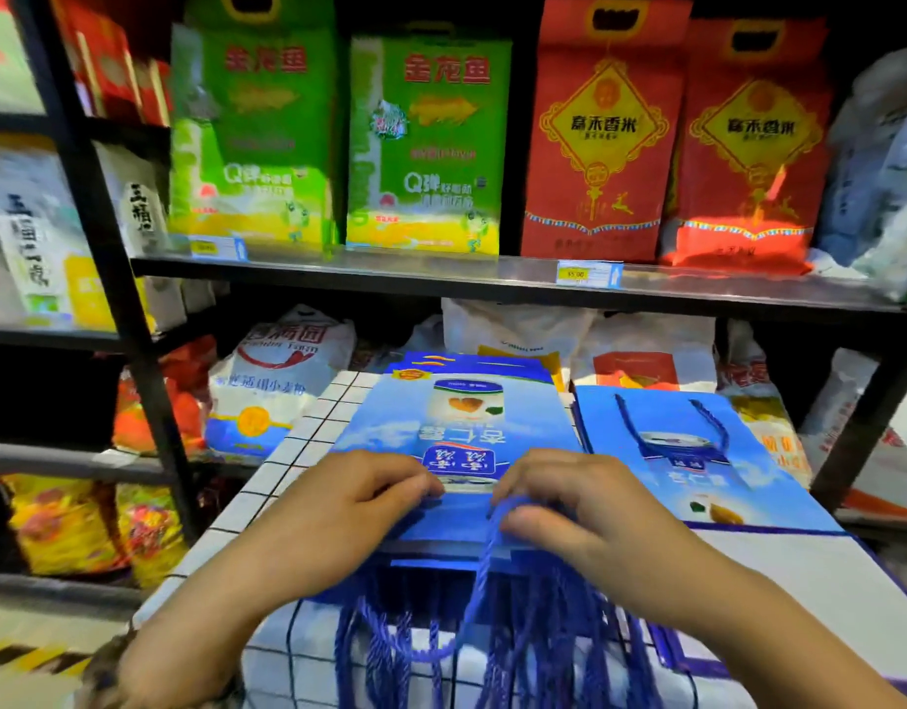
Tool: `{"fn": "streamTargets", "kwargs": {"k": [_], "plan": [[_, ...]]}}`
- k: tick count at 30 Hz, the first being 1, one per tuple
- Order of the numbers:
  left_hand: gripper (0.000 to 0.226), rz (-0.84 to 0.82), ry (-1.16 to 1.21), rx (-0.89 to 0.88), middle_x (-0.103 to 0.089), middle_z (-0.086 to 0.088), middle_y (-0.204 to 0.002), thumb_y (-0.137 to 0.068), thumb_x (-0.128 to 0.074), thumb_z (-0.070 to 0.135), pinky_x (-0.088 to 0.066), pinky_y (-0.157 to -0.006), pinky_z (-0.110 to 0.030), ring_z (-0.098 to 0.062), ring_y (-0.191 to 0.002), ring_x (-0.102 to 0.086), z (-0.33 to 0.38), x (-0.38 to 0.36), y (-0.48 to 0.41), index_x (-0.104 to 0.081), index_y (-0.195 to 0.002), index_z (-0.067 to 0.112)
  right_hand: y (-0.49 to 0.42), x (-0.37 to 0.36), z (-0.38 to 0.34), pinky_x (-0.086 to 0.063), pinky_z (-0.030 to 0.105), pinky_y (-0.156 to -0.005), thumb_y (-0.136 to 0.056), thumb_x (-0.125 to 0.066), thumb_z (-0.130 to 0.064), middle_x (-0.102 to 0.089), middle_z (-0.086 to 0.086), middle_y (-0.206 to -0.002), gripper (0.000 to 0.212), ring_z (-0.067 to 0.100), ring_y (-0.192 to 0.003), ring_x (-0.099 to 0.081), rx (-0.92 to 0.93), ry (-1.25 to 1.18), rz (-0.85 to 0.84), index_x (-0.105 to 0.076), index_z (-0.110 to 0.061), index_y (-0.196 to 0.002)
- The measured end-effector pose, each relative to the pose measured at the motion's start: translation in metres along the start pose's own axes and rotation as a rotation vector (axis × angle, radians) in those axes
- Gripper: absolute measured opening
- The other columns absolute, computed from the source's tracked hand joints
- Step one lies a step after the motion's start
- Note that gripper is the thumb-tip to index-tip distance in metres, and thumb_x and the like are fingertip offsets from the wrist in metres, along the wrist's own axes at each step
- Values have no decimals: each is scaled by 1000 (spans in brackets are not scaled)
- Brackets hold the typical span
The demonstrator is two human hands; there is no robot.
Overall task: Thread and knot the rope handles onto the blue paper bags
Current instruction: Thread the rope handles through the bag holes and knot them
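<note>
Two hands work at the near edge of a blue paper bag (456, 427) topping a flat stack on a white grid-patterned table (308, 442). The right hand (558, 504) pinches a blue rope (484, 555) between thumb and curled fingers. The left hand (338, 504) rests curled fingertips on the bag; whether it grips is unclear. Loose blue ropes (415, 647) hang below.

A single head-worn camera looks forward and down, close above the left grip (333, 509) and right grip (569, 509) at the bench (295, 455), with a shelf (338, 271) beyond.
</note>
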State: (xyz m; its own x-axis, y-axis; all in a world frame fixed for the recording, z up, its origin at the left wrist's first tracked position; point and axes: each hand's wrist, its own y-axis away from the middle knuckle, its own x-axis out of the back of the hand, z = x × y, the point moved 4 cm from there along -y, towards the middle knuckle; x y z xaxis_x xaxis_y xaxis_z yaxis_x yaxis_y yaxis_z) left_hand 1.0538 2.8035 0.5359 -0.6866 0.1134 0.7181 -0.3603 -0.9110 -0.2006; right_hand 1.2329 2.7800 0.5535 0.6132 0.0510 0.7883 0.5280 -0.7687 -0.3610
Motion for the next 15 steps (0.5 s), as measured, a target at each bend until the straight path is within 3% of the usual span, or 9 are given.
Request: {"fn": "streamTargets", "kwargs": {"k": [3, 5, 7, 9, 12, 15], "plan": [[47, -29, 333, 10, -72, -6, -85, -73, -47, 56, -45, -72, -20, -12, -75, -60, 4, -1, 7, -74, -87, 19, -11, 6, 4, -41, 19, -56, -78, -46, -46, -62, -5, -58, 37, 2, -55, -56, -216, -213, 118, -57, -17, -59], [58, -62, 462, 5, -74, -3, -86, -71, -47, 64, -46, -77, -15, -10, -82, -66, 9, 0, 10, -76, -79, 14, -20, 9, 7, -40, 21, -48, -91, -48, -27, -60, 2, -53, 38, 11, -48, -57, -303, -281, 150, -55, -14, -57], [66, -120, 491, -48, -74, 9, -84, -58, -50, 78, -45, -72, -8, 0, -80, -66, 17, -1, 12, -76, -74, 20, -27, 12, 9, -36, 18, -40, -94, -44, -26, -55, 3, -46, 39, 16, -37, -52, -371, -318, 158, -51, -11, -59], [45, -171, 516, -54, -72, 9, -80, -56, -60, 63, -43, -69, -6, 3, -74, -62, 24, -3, 12, -75, -70, 23, -34, 13, 13, -33, 15, -35, -96, -42, -28, -50, 5, -41, 39, 14, -30, -46, -430, -307, 146, -51, -5, -66], [11, -124, 407, -35, -67, 6, -70, -64, -68, 37, -43, -65, -15, 0, -65, -56, 30, -1, 9, -70, -58, 28, -43, 14, 24, -30, 15, -31, -96, -41, -16, -45, 6, -35, 40, 13, -24, -41, -511, -276, 145, -49, -7, -58], [21, -131, 340, -29, -67, 3, -68, -80, -69, 20, -42, -61, -12, -1, -62, -55, 30, 7, 6, -67, -58, 22, -44, 18, 38, -34, 22, -38, -92, -39, -8, -42, 4, -30, 35, 18, -23, -41, -596, -326, 132, -51, -7, -60]]}}
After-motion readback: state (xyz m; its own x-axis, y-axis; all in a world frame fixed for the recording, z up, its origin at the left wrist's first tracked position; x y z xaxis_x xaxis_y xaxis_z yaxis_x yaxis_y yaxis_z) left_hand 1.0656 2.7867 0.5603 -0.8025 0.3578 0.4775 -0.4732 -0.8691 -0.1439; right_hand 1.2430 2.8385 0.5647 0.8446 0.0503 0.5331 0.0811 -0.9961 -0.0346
